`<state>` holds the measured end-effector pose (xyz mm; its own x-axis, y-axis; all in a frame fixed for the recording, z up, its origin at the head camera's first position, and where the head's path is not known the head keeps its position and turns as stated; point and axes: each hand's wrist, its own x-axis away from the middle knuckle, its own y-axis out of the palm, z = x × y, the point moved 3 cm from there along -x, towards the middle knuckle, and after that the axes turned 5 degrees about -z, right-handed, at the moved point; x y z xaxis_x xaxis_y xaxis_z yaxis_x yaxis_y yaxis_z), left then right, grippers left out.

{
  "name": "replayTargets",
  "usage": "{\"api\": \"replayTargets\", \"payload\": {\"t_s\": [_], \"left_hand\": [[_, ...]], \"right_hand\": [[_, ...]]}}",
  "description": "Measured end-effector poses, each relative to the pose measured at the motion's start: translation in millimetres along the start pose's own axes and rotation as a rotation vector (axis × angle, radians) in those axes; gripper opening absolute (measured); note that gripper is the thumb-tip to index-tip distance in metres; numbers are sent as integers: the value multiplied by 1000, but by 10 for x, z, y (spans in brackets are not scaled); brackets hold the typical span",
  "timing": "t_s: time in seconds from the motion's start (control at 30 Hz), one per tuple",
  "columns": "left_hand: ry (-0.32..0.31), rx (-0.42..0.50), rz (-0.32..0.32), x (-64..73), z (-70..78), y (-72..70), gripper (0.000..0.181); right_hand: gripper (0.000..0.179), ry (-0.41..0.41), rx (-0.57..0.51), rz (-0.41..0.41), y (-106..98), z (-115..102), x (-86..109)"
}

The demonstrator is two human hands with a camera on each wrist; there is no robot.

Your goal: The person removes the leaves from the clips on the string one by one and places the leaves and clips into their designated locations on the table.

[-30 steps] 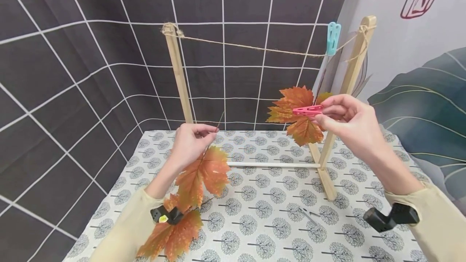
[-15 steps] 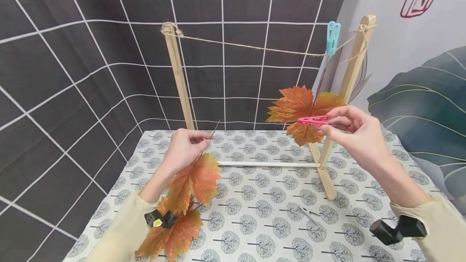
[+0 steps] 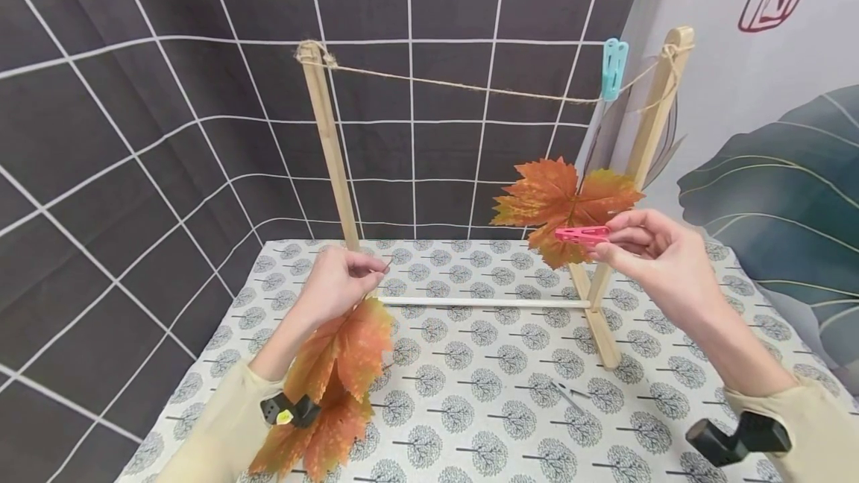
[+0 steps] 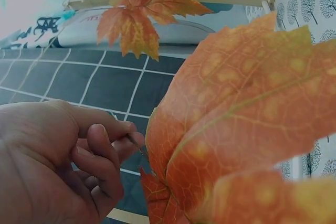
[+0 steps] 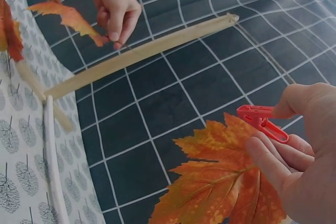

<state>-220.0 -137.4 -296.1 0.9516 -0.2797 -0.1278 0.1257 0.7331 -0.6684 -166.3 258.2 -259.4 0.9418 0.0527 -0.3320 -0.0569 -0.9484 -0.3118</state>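
My left hand (image 3: 338, 285) pinches the thin stem of an orange maple leaf (image 3: 359, 349), which hangs below the fingers. Another maple leaf (image 3: 335, 431) lies on the table beneath it, partly covered. In my right hand (image 3: 664, 256) a pink clothespin (image 3: 581, 235) is held between thumb and fingers, in front of a hanging maple leaf (image 3: 557, 203). That leaf's stem runs up to a light blue clothespin (image 3: 613, 69) clipped on the twine (image 3: 470, 88). The right wrist view shows the pink clothespin (image 5: 262, 121) side on, close to the hanging leaf (image 5: 220, 177).
The twine spans two wooden posts, a left post (image 3: 329, 140) and a right post (image 3: 647, 133), joined low down by a white rod (image 3: 483, 303). Small scissors (image 3: 570, 396) lie on the tree-patterned tablecloth (image 3: 463, 423). A dark gridded curtain (image 3: 443, 6) hangs behind.
My left hand has moved down and left, lowering its leaf over the one on the table. The right hand has come down and slightly right with the pink clothespin.
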Motion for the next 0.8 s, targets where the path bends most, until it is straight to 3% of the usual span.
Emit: {"api": "replayTargets", "payload": {"t_s": [0.33,0.5,0.8], "left_hand": [[23,-74,-29,23,-69,-2,17],[1,-79,-33,39,-109,3,16],[-61,-67,-63,94,-194,42,15]], "right_hand": [[24,33,29,-8,-13,119,81],[23,28,-50,-20,-15,180,130],[24,44,-76,-29,2,306,220]]}}
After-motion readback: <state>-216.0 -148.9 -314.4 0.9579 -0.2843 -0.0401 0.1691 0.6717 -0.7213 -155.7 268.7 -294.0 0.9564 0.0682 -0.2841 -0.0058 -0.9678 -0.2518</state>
